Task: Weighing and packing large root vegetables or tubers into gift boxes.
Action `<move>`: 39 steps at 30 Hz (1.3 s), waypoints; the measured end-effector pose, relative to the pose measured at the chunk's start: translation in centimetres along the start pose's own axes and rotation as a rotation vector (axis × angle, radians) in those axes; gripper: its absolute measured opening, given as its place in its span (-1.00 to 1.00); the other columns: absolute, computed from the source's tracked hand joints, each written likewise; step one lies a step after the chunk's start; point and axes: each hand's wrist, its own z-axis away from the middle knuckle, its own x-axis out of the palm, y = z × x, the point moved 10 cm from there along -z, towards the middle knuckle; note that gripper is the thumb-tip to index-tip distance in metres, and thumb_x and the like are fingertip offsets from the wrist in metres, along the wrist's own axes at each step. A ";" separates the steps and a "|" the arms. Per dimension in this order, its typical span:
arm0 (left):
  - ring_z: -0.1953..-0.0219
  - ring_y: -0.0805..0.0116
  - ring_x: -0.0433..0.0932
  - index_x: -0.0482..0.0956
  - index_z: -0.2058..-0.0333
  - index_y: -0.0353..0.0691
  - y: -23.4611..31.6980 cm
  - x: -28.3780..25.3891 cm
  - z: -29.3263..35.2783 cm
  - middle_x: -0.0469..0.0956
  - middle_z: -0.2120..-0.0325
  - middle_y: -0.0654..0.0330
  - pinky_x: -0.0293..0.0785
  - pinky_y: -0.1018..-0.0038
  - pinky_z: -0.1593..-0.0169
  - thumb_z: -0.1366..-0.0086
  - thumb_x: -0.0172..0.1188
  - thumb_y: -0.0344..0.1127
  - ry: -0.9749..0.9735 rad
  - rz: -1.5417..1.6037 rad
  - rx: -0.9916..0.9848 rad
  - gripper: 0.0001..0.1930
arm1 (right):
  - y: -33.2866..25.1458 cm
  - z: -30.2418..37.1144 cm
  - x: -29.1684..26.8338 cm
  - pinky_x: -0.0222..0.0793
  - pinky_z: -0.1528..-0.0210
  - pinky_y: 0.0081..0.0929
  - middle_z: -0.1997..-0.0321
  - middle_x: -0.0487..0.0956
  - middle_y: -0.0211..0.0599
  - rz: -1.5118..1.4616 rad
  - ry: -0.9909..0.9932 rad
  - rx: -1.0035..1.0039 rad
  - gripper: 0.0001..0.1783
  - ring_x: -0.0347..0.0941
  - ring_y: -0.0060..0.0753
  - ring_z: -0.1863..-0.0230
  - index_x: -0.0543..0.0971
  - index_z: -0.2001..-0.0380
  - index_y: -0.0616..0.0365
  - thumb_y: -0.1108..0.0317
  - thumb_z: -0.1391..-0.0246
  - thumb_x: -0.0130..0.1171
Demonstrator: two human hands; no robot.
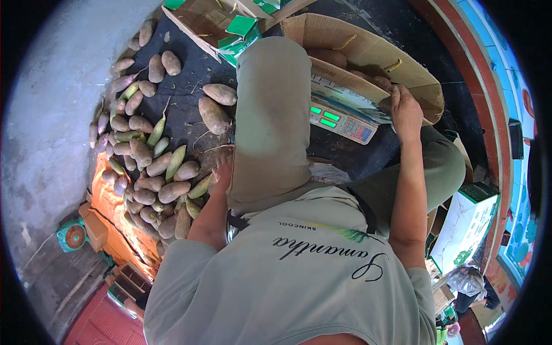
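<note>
My right hand (406, 115) grips the near rim of a cardboard box (402, 69) at its right end, fingers curled over the edge. Several large brown tubers (328, 57) lie inside, partly hidden by the walls. Under the box, a digital scale (343, 125) shows lit green displays. Down beside my raised knee, my left hand (221, 175) is next to the heap of brown, purplish and green tubers (152, 184). Its fingers look stretched out with nothing visible in them; my leg partly hides the hand. Two tubers (215, 115) lie just beyond it.
Another cardboard box (207, 23) with green flaps stands at the far left. Dark sheeting (190, 86) covers the floor there. A white and green carton (467, 224) is behind me on the right, near a red-brown ledge (489, 109). Orange sheeting (118, 207) lies at left.
</note>
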 end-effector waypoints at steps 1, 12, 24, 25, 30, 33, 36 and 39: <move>-0.25 0.08 0.08 0.17 -0.19 0.05 -0.3 1.3 0.4 0.13 -0.20 0.17 0.19 -0.11 -0.09 -0.27 -0.15 -0.27 -0.134 0.037 -0.007 -0.52 | 0.0 0.0 0.1 0.36 0.23 -0.11 0.35 0.54 0.06 -0.001 -0.001 -0.004 -0.65 0.46 0.12 0.26 0.51 0.25 0.14 0.13 -0.21 -0.16; -0.34 0.15 -0.16 0.21 -0.19 0.00 -0.4 0.0 5.4 -0.03 -0.29 0.15 -0.10 -0.15 -0.23 -0.17 -0.04 -0.18 -0.500 0.137 -0.160 -0.45 | 0.7 -0.2 0.8 0.36 0.25 -0.10 0.34 0.55 0.03 -0.019 0.016 -0.051 -0.66 0.47 0.12 0.27 0.53 0.24 0.10 0.17 -0.21 -0.19; -0.28 0.04 0.02 0.22 -0.16 -0.07 -0.2 -6.7 3.9 0.12 -0.19 0.05 0.05 0.09 -0.24 -0.10 0.07 -0.26 -0.233 0.214 -0.217 -0.41 | -0.1 -0.1 0.6 0.35 0.21 -0.17 0.29 0.55 0.01 -0.010 -0.040 -0.033 -0.62 0.47 0.08 0.23 0.54 0.22 0.08 0.16 -0.25 -0.26; -0.28 0.04 0.02 0.22 -0.16 -0.07 -0.2 -7.2 3.1 0.12 -0.19 0.05 0.05 0.09 -0.24 -0.10 0.07 -0.26 -0.233 0.217 -0.215 -0.41 | 0.2 -0.1 0.5 0.35 0.22 -0.17 0.29 0.55 0.02 0.012 -0.023 -0.026 -0.61 0.47 0.08 0.23 0.54 0.22 0.11 0.17 -0.25 -0.26; -0.27 0.09 0.04 0.17 -0.18 -0.04 -0.5 -16.6 -1.5 0.11 -0.20 0.09 0.07 0.18 -0.24 -0.03 0.15 -0.28 0.273 0.395 -0.278 -0.32 | -0.6 0.2 -0.4 0.36 0.22 -0.18 0.31 0.55 0.05 0.008 0.049 -0.045 -0.61 0.48 0.08 0.24 0.54 0.23 0.18 0.18 -0.25 -0.24; -0.28 0.11 0.02 0.16 -0.19 -0.03 0.5 -19.7 -5.0 0.11 -0.20 0.09 0.05 0.17 -0.25 -0.03 0.15 -0.31 0.320 0.334 -0.215 -0.31 | -0.5 0.2 -0.5 0.36 0.22 -0.21 0.32 0.56 0.04 0.000 0.042 -0.030 -0.63 0.49 0.06 0.24 0.54 0.23 0.18 0.19 -0.24 -0.22; -0.30 0.12 -0.01 0.15 -0.20 -0.02 1.7 -21.7 -8.1 0.10 -0.20 0.09 0.05 0.09 -0.24 -0.04 0.14 -0.33 0.358 0.293 -0.128 -0.31 | -0.8 0.1 -0.2 0.36 0.23 -0.23 0.33 0.56 0.01 -0.005 0.035 -0.026 -0.64 0.49 0.04 0.26 0.54 0.26 0.19 0.21 -0.24 -0.21; -0.30 0.12 -0.01 0.20 -0.16 -0.01 3.7 -22.7 -11.3 0.06 -0.23 0.16 -0.01 0.06 -0.26 -0.02 0.13 -0.37 0.288 0.139 -0.053 -0.34 | -0.9 0.1 -0.1 0.37 0.24 -0.25 0.35 0.57 -0.03 -0.031 0.006 0.019 -0.66 0.50 0.00 0.27 0.54 0.29 0.20 0.24 -0.24 -0.20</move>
